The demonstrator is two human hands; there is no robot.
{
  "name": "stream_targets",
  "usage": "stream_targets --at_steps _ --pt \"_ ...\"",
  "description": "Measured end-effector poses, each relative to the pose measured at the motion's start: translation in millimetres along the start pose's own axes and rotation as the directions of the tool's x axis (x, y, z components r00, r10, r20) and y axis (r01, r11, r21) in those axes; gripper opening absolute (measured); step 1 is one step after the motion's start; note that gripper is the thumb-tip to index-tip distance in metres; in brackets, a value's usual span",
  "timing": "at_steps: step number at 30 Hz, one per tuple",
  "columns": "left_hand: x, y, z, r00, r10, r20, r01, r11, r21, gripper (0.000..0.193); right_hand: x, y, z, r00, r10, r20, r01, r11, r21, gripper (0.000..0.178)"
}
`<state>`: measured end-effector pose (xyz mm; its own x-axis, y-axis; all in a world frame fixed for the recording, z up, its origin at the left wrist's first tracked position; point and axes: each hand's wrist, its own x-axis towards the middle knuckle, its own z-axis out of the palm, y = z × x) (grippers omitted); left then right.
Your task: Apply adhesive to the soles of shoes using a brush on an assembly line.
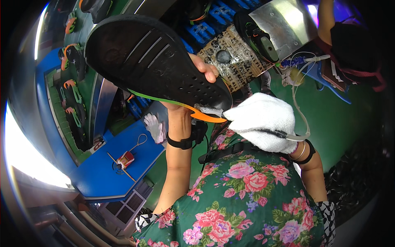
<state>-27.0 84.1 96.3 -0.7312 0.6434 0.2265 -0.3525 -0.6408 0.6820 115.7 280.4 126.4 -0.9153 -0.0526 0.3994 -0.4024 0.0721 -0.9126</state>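
Observation:
A large black shoe (140,57) hangs tilted in front of me with its sole facing up. Slits run across its wide end, small holes dot its narrow end, and a green-to-orange edge trims the near side. My bare left hand (204,68) grips it from beneath, fingers curled over its far edge. White-gloved, my right hand (261,121) closes round a slim corded tool (276,133). Most of that tool is hidden by the glove; its dark tip lies close to the orange edge at the narrow end. I cannot tell whether the tip touches.
On the left, a blue table (96,175) bears a red object with sticks (125,159) and a pale glove (154,127). Several shoes (72,91) line a green conveyor beyond it. A taped cardboard-covered stand (232,57) with another black shoe (257,38) stands ahead. A cable (305,119) loops at right.

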Motion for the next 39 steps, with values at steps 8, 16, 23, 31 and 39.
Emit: stream_targets --at_steps 8,16,23,31,39 --pt "5 -3 3 0.999 0.015 0.029 -0.016 1.0 0.014 0.074 -3 1 -6 0.999 0.038 0.009 -0.038 0.998 0.05 0.019" --pt "10 -3 3 0.998 -0.042 0.04 0.039 0.997 0.068 0.071 -6 -1 -5 0.999 -0.047 0.003 0.047 0.998 -0.031 0.024" --pt "17 -8 1 0.998 -0.025 0.056 0.023 0.999 0.038 0.079 -10 -2 -3 0.997 -0.08 -0.003 0.08 0.994 -0.079 0.028" --pt "14 -14 0 0.997 -0.072 0.0 0.072 0.993 -0.088 0.094 -6 -10 4 0.975 -0.203 0.091 0.215 0.966 -0.142 0.03" --pt "18 -14 -7 0.995 -0.099 0.02 0.1 0.994 -0.045 0.082 -14 -8 1 0.978 -0.129 0.165 0.154 0.977 -0.151 0.029"
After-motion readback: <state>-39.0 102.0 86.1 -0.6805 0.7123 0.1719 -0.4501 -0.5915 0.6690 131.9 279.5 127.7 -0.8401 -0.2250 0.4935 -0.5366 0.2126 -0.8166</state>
